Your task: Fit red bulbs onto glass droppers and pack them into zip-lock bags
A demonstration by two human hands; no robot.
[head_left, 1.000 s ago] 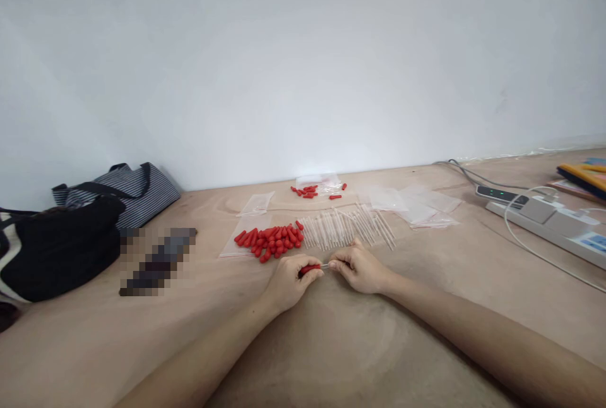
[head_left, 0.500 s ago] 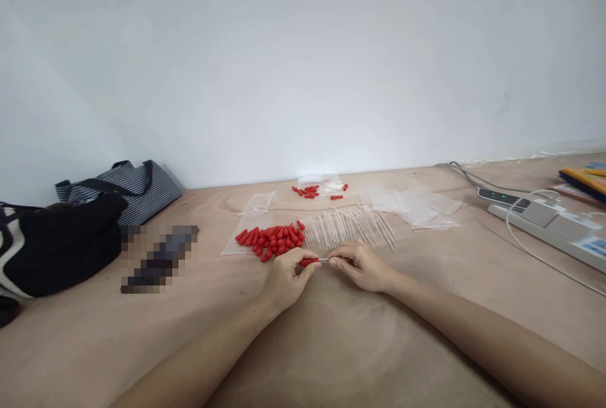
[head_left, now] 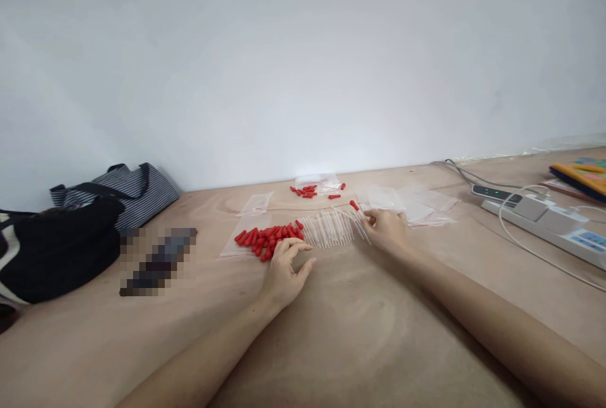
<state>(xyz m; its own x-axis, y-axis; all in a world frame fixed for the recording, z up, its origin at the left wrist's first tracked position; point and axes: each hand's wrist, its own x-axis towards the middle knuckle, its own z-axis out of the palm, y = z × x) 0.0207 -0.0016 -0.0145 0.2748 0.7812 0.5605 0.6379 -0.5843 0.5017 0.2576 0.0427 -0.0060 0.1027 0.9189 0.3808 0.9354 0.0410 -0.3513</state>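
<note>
My left hand (head_left: 286,272) is open, thumb and fingers apart, beside the near right edge of a pile of red bulb-shaped pieces (head_left: 269,237). My right hand (head_left: 386,228) has its fingers closed around a thin white stick with a red tip (head_left: 354,205) pointing up and left. It is over the right end of a row of thin white sticks (head_left: 326,229); part of that row is hidden under the fingers. Behind the row, several smaller red pieces (head_left: 305,191) lie by a clear plastic bag (head_left: 316,179).
Clear bags (head_left: 416,204) lie right of the sticks, others (head_left: 255,204) behind the red pile. A black bag (head_left: 71,250), a striped bag (head_left: 154,190) and a pixelated dark object (head_left: 161,261) are at left. A power strip (head_left: 563,231) with cables stands at right.
My right hand has moved right and away from me with the red-tipped stick, parting from my left hand. My left hand has let go and opened.
</note>
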